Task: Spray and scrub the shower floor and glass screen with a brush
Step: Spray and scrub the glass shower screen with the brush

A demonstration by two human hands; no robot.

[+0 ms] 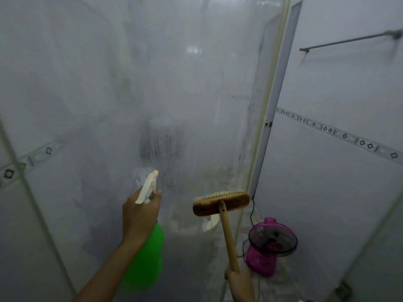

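Glass screen [135, 83] faces the green spray bottle [148, 258] gripped by the left hand [139, 212], while the right hand [238, 280] clasps the brush [221, 202] handle.

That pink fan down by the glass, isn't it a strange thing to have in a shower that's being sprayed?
Yes, it stands out. The pink fan sits on the floor right of the glass screen, its dark cord trailing up the corner, while the left hand aims a green spray bottle close by. Electrics near spray look risky.
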